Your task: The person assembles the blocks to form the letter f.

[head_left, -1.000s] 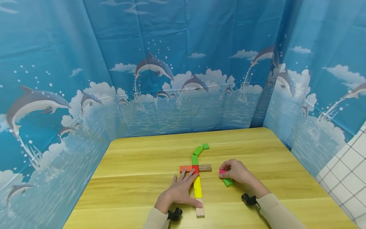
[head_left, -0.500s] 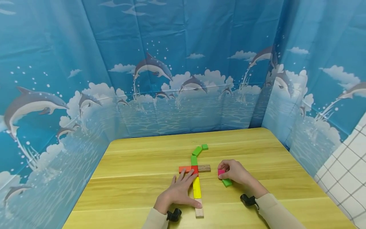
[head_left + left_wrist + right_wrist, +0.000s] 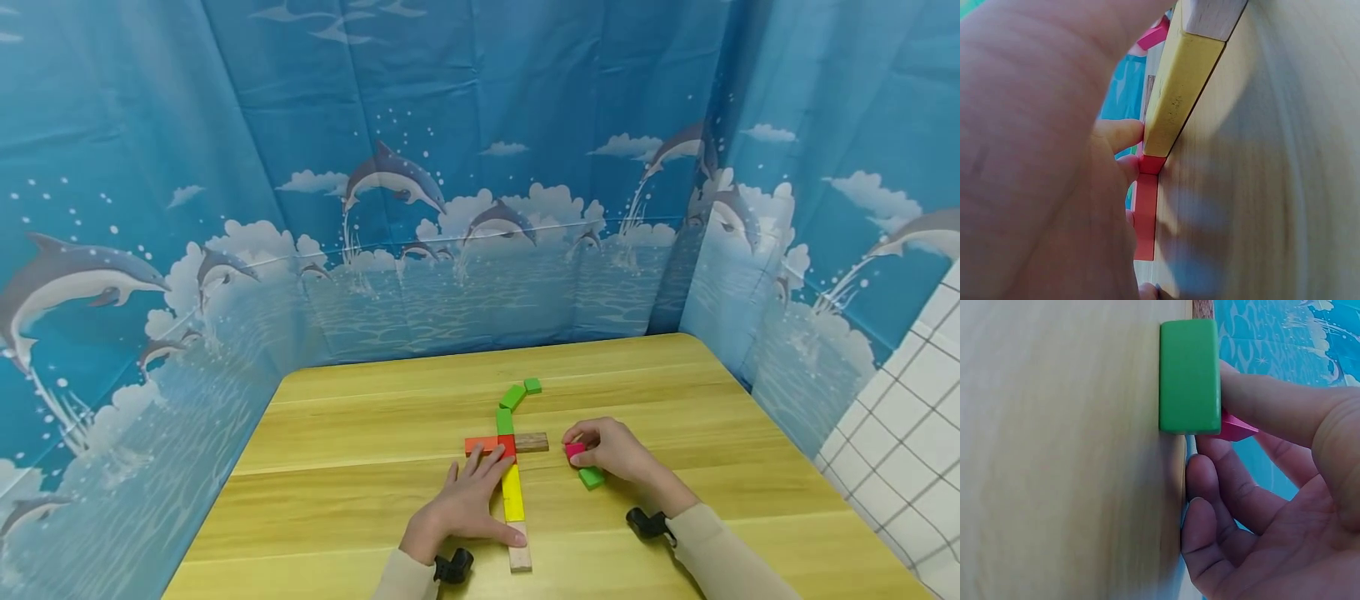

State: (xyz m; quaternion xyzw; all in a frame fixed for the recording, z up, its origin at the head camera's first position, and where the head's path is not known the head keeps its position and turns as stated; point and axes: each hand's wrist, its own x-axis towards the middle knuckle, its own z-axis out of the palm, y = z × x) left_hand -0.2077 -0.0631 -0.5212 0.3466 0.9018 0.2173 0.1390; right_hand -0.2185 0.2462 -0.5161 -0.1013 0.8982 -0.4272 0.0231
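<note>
My left hand (image 3: 465, 504) rests with spread fingers over a row of flat wooden blocks. Its fingertips touch the red block (image 3: 507, 446) and the orange block (image 3: 477, 445), while the thumb lies on the pale wood block (image 3: 520, 558). Between them runs the yellow block (image 3: 512, 496), seen large as a yellow bar (image 3: 1184, 87) in the left wrist view. My right hand (image 3: 618, 452) pinches a pink block (image 3: 574, 449) between thumb and fingers, low over the table. Just in front of that hand lies a green block (image 3: 592, 478); in the right wrist view this green block (image 3: 1190, 378) partly hides the pink one.
A brown wood block (image 3: 532, 442) extends right from the red one. Beyond it, a green block (image 3: 505, 422), a tilted green block (image 3: 513, 397) and a small green block (image 3: 532, 386) curve to the right. A dolphin-print curtain (image 3: 480, 283) borders the table (image 3: 360, 417).
The right hand has shifted the pink block slightly left, and more of its top shows. The left hand stays on the row. The head view has turned slightly.
</note>
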